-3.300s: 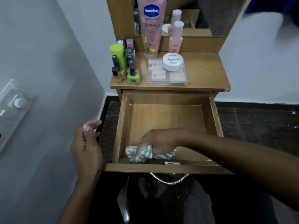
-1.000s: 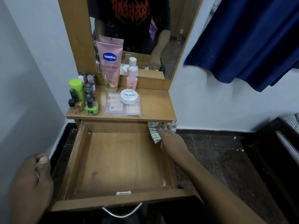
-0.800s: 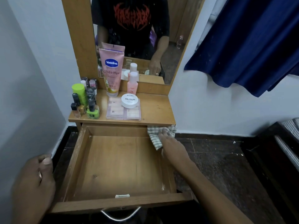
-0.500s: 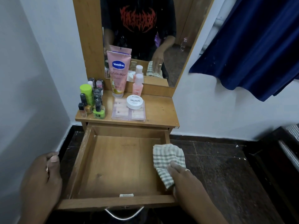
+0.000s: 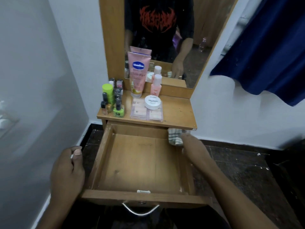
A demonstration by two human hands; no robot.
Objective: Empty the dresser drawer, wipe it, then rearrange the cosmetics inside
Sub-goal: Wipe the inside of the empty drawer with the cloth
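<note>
checked cloth [image 5: 175,138] moved from mid-air back to the far right corner of the drawer [image 5: 142,164], right hand [image 5: 193,149] on it, finger grip too blurry to call, left hand [image 5: 67,172] loosely curled, empty, hovering left of it

Cloth half out of sight, labels smeared

The checked cloth [image 5: 175,138] is partly hidden under the front right corner of the bench [image 5: 178,113] and behind the right hand [image 5: 193,149]. That hand's fingertips are blurred, so it is unclear whether they grip the cloth or only press it. The lid print on the white jar [image 5: 152,101] and the lower lettering on the pink tube [image 5: 138,71] are too blurred to read. The nail polish bottles [image 5: 115,100] at the back are largely hidden by the front ones. The wall switch [image 5: 5,116] is smeared and cut off by the left edge, and the top edge cuts off the mirror [image 5: 198,38].
</note>
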